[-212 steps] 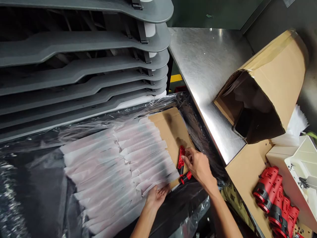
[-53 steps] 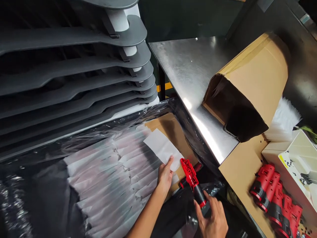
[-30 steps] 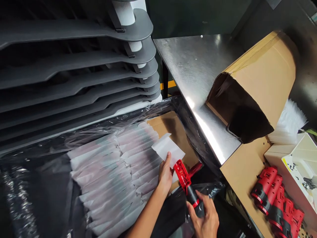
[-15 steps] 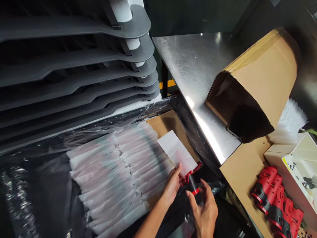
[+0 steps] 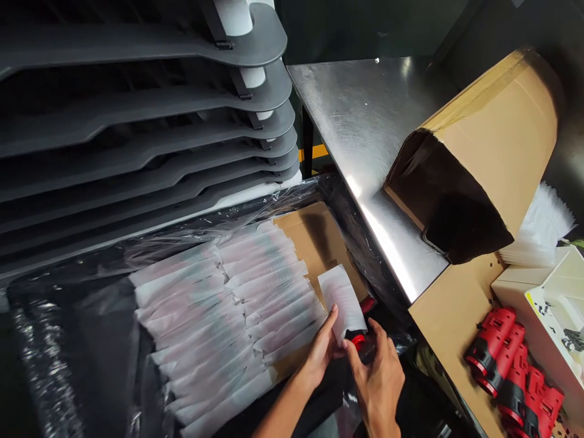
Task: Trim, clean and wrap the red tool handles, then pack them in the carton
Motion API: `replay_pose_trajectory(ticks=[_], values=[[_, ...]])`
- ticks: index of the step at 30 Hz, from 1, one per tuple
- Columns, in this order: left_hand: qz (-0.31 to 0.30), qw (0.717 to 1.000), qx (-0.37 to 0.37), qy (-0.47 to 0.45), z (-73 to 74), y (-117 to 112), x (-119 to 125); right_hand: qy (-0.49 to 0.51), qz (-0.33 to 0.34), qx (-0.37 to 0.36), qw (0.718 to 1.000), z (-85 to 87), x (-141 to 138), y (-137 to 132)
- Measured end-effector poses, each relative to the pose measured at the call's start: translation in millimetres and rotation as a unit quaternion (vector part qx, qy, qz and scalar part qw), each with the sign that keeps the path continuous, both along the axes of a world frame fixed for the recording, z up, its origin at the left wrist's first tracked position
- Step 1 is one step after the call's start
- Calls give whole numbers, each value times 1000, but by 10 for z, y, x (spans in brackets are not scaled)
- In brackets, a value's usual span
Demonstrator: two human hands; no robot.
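A white foam sleeve (image 5: 342, 296) covers most of a red-and-black plastic tool housing (image 5: 357, 338), whose red ring end sticks out of its lower opening. My left hand (image 5: 322, 348) grips the sleeve from the left, thumb on top. On the other side, my right hand (image 5: 379, 377) has its thumb at the sleeve's mouth and its fingers curled around the exposed end of the housing. Rows of wrapped pieces (image 5: 205, 328) lie in the black plastic-lined container just left of my hands. Beyond the sleeve, part of another red piece (image 5: 367, 304) shows.
Stacked grey trays (image 5: 150, 103) rise at the back left. A cardboard box (image 5: 497, 140) lies open on its side on the metal table (image 5: 360, 115). Several bare red-and-black housings (image 5: 497, 340) rest on cardboard at right, near a white bin (image 5: 524, 283) and a stack of foam sleeves (image 5: 538, 225).
The housing has gone deeper into the foam sleeve; its black body showed before, and now mainly the red end does. The sleeve has tilted more upright, and my hands are closer together.
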State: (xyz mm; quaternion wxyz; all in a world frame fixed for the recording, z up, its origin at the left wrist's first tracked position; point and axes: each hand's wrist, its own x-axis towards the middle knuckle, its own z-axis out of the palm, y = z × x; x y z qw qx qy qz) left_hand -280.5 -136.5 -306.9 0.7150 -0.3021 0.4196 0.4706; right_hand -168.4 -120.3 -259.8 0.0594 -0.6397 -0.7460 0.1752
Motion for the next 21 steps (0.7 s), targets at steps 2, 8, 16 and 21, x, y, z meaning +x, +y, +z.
replay_pose_trajectory(ticks=[2,8,16,21], values=[[23,999,-11,-25,40,33,11,4,9,-18,1000,8,10,7],[50,994,-21,-95,66,56,-23,53,8,-19,998,39,86,149],[64,989,0,-130,42,-55,23,62,89,-23,994,-20,-10,286],[56,983,17,-172,51,-102,-54,142,166,-92,972,182,-34,292]])
